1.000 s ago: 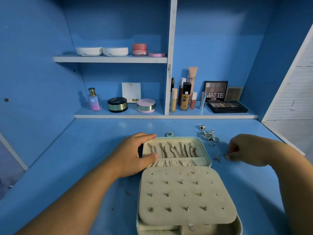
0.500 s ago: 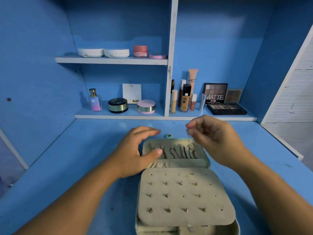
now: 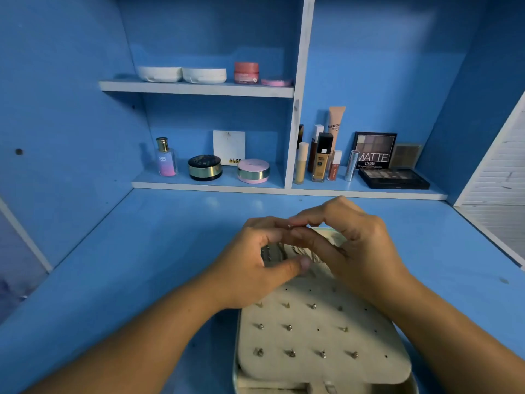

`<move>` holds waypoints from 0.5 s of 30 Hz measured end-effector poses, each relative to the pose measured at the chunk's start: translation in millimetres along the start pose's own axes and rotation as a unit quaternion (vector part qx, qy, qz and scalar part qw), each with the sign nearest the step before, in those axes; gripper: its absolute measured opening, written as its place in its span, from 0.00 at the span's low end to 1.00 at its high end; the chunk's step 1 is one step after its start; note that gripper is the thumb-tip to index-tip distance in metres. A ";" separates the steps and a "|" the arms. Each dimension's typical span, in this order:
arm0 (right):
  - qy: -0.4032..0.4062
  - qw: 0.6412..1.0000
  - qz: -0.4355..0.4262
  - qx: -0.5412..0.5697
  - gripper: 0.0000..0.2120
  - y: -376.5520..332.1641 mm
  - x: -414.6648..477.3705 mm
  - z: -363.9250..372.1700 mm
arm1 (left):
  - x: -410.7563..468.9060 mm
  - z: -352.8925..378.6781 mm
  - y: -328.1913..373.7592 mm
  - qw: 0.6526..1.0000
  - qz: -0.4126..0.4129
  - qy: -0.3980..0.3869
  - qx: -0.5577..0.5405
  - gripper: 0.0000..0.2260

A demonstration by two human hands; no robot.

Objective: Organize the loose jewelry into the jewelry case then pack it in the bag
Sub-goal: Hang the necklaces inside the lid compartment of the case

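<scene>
Your right hand pinches a tiny silvery jewelry piece between its fingers, above the open jewelry case. Your left hand curves loosely with the thumb spread apart and its fingertips meeting that piece; whether they grip it, I cannot tell. Thin metal chains hang beneath your fingers. Nearer you, the velvety beige stud panel, round-cornered, lies on the blue worktop.
</scene>
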State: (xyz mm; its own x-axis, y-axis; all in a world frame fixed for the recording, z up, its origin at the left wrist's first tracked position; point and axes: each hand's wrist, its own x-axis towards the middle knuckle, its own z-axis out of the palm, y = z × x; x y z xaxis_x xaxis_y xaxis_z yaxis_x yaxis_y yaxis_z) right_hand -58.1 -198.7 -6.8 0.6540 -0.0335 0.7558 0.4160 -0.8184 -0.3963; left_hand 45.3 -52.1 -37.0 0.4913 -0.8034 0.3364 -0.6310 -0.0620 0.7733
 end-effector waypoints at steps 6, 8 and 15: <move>0.018 0.999 0.034 0.017 0.10 4.1 -2.3 0.3 | 1.3 1.3 3.2 0.998 -0.013 0.014 -0.063 0.08; 0.032 0.997 0.064 0.031 0.10 6.1 -2.9 -0.8 | 0.0 -2.3 4.4 0.996 -0.012 0.006 -0.088 0.09; 0.106 0.978 0.178 0.033 0.14 20.7 -0.6 -10.0 | 3.2 -21.2 8.0 0.962 -0.054 0.050 -0.265 0.09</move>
State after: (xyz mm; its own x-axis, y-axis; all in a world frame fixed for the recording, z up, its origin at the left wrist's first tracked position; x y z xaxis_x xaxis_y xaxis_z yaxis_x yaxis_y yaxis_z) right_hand -56.2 -221.4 -10.3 0.6218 -0.4338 0.6520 0.2307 -0.6942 -0.6818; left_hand 54.5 -42.6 -18.3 0.6092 -0.7463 0.2681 -0.1921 0.1891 0.9630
